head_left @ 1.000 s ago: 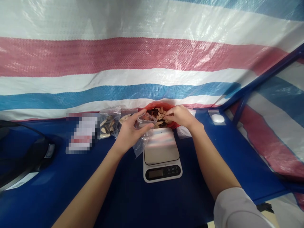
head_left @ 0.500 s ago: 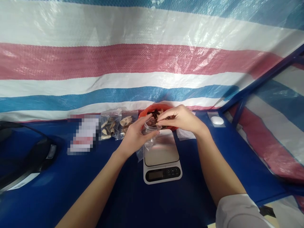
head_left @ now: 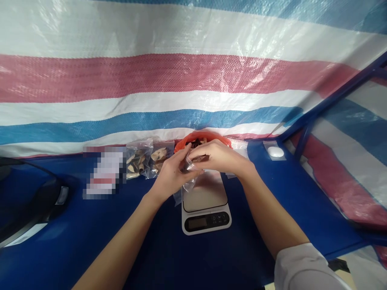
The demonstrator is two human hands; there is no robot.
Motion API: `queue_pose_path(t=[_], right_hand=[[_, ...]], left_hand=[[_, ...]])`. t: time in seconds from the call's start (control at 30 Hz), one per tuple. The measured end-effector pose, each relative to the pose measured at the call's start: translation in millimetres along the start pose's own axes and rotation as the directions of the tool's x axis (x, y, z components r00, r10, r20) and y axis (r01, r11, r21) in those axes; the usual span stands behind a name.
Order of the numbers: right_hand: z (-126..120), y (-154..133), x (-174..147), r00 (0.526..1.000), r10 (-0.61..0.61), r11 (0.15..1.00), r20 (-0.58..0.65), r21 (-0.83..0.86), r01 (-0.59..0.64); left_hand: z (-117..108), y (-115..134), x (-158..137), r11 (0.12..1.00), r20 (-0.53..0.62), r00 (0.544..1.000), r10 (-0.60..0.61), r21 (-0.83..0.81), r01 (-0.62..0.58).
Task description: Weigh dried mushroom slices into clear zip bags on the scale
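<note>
Blue table (head_left: 242, 257), red bag (head_left: 223, 138) of brown pieces (head_left: 198, 143), left hand's (head_left: 171, 174) clear bag (head_left: 190, 185)

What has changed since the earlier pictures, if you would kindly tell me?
The right hand has moved left from the red bag to the mouth of the clear bag; whether it has let anything go is hidden. The left hand has shifted slightly right, still holding the clear bag. The scale and the filled bag farthest left stayed put.
</note>
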State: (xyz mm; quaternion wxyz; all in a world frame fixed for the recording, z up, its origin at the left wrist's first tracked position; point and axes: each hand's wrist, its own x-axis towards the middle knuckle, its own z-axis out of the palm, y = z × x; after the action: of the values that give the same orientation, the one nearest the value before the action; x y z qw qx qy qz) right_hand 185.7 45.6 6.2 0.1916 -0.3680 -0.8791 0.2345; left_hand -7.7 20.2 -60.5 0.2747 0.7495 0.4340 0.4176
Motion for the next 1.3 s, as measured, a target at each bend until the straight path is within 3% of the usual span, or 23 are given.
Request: queue_pose_path(t=[0.2, 0.37, 0.57, 0.77, 0.9, 1.3], right_hand=[[-5.7, 5.4, -2.8, 0.996, -0.076, 0.979, -0.038, 0.188, 0.081], [-14.3, 30.1, -8.9, 0.989, -0.011, 0.962, -0.145, 0.269, 0.05], [-5.0, 57.9, -3.3, 0.973, 0.196, 0.979, -0.123, -0.038, -0.202], [20.2, 52.1, 10.4, 0.946, 0.304, 0.843, -0.11, -0.431, -0.321], [27.0, 47.0, 12.5, 0.942, 0.314, 0.803, -0.117, -0.497, -0.329], [33.2, 49.1, 12.9, 0.956, 0.273, 0.819, -0.11, -0.495, -0.291]], left_hand=[[-3.9, 4.2, 1.7, 0.991, 0.002, 0.991, -0.137, 0.006, 0.137], [-13.1, 6.8, 4.9, 0.984, -0.04, 0.983, -0.18, -0.01, 0.18], [-27.0, 6.8, 7.1, 0.985, -0.076, 0.982, -0.172, 0.022, 0.174], [-26.6, 4.1, 7.2, 0.979, -0.053, 0.979, -0.195, 0.043, 0.197], [-24.7, 1.3, 6.8, 0.983, -0.042, 0.982, -0.183, 0.01, 0.184], [-23.2, 1.0, 6.2, 0.986, -0.036, 0.986, -0.165, -0.014, 0.165]])
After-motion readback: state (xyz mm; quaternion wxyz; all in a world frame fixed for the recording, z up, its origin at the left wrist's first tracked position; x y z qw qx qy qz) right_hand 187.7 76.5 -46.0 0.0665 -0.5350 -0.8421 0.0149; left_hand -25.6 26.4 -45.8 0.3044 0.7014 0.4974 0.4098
